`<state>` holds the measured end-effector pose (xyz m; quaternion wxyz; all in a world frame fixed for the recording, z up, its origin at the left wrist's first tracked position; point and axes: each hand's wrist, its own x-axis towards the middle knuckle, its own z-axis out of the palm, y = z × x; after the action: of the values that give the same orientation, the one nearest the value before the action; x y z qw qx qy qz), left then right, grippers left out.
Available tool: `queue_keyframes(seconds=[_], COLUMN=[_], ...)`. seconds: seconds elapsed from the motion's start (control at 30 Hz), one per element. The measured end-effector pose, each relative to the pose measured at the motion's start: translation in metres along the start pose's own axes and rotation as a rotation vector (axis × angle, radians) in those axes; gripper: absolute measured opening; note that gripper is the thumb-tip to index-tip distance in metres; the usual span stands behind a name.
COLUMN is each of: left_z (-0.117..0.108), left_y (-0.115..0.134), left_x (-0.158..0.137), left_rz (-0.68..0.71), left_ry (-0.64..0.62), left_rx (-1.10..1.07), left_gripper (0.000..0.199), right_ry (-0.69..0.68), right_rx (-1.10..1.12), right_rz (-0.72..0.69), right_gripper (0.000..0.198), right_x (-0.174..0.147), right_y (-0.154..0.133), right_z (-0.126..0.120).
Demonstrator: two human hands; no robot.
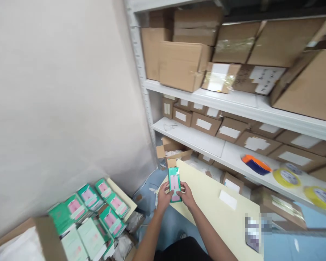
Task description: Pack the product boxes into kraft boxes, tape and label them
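Observation:
A slim green box (174, 177) with a pink front panel is held up in front of me, over the edge of the cream-coloured table (198, 181). My left hand (164, 197) grips its left side, thumb on the front. On the opposite side my right hand (187, 195) has hold of the same box, its thumb also on the pink panel. The box's back is hidden, as are most of the fingertips behind it.
Green-and-pink boxes (115, 203) lie in a group at lower left, beside an open carton (49, 235). Shelving (206, 143) with cardboard boxes, tape rolls (286, 177) and an orange-and-blue item (256, 165) stands ahead. A white slip (228, 199) lies on the table.

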<state>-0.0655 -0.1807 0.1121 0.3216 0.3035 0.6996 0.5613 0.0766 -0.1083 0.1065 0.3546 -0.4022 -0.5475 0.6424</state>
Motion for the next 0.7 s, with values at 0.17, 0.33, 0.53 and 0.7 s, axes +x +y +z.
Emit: queue_keyframes(seconds=[0.17,0.33,0.53,0.7], left_z=[0.08,0.124,0.134,0.135], left_y=[0.018,0.024,0.029,0.025], left_x=[0.007,0.014,0.044,0.079], left_rz=[0.012,0.027,0.012,0.027], left_ry=[-0.227,-0.398,-0.604,-0.811], left_rx=[-0.025,-0.051,0.036,0.142], left_gripper=[0.053,0.062,0.093,0.088], right_ry=[0.205,0.37,0.56,0.575], right_rx=[0.022,0.117,0.156,0.076], right_rz=[0.018,0.025,0.026,0.05], right_gripper=[0.044,0.038,0.06,0.08], right_x=[-0.005,-0.011,-0.005,0.006], right_y=[-0.009,-0.007,0.004,0.02], right_z=[-0.077,-0.114,-0.117,-0.108])
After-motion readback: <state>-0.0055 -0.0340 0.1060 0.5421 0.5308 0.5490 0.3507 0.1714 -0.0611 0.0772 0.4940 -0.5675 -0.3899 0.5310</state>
